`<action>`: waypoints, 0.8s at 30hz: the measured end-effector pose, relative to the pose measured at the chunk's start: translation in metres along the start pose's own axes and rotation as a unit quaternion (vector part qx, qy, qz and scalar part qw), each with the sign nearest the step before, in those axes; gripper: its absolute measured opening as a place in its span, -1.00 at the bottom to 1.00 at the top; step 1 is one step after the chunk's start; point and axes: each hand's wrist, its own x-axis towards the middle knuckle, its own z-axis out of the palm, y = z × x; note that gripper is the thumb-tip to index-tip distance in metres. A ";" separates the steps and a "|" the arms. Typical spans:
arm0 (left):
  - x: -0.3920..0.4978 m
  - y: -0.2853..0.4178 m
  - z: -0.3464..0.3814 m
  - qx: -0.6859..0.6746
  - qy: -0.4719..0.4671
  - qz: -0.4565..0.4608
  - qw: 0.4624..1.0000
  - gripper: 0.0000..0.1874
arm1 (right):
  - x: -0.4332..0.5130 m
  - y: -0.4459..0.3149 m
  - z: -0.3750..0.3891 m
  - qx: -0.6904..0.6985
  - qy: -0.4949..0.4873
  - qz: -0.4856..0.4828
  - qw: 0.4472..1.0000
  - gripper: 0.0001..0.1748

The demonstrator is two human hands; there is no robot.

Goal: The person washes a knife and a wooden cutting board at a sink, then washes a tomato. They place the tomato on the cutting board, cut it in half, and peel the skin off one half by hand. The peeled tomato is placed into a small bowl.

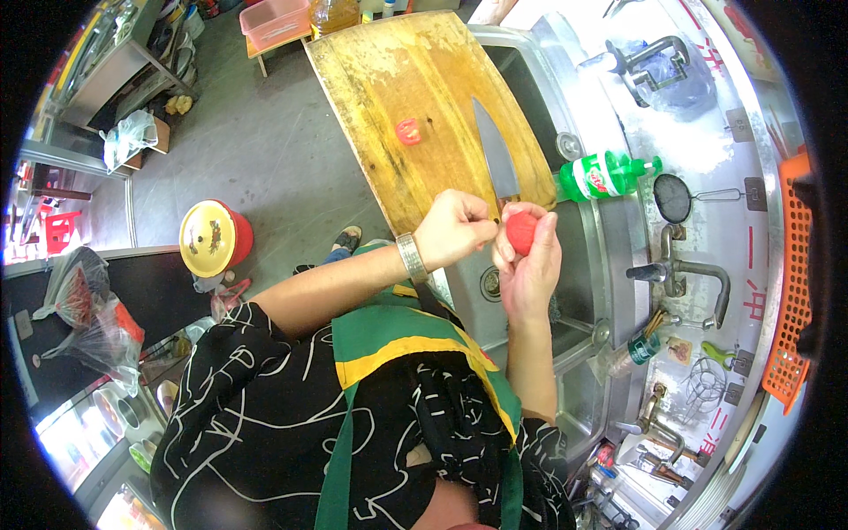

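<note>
A whole red tomato [521,233], which looks peeled, rests in the curled fingers of my right hand [532,265]. Beside it, on the left, my left hand [460,225] has its fingers curled in, with a metal-banded watch [412,257] on the wrist; whether anything small is between the fingertips is hidden. Both hands are over the near end of a worn wooden cutting board [437,73]. A kitchen knife [497,149] lies on the board with its tip pointing away, its handle partly hidden by the hands. Farther left on the board sits a cut tomato piece [409,131].
The board lies across a stainless steel sink [576,248] with a drain [491,281]. A green bottle [599,176] lies beside the board's right edge. Taps [695,268] and a small strainer [672,199] line the right wall. A red bucket with a yellow lid [209,238] stands at the left.
</note>
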 end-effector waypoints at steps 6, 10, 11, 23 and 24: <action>-0.002 0.002 -0.010 -0.132 -0.005 0.017 0.991 -0.74 | 0.013 -0.006 -0.003 0.247 -0.007 0.075 0.966 -0.57; -0.005 0.004 -0.011 -0.203 -0.038 0.053 0.977 -0.80 | 0.015 -0.002 -0.006 0.250 0.052 0.090 0.963 -0.62; -0.004 0.004 -0.010 -0.221 -0.050 0.064 0.972 -0.81 | 0.015 -0.001 -0.007 0.249 0.058 0.085 0.963 -0.63; -0.005 0.003 0.002 0.279 0.011 0.271 0.921 -0.84 | 0.016 0.013 0.000 0.117 0.077 0.036 0.990 -0.71; -0.005 0.005 0.002 0.315 0.021 0.303 0.899 -0.82 | 0.015 0.014 0.002 0.088 0.082 0.029 0.992 -0.70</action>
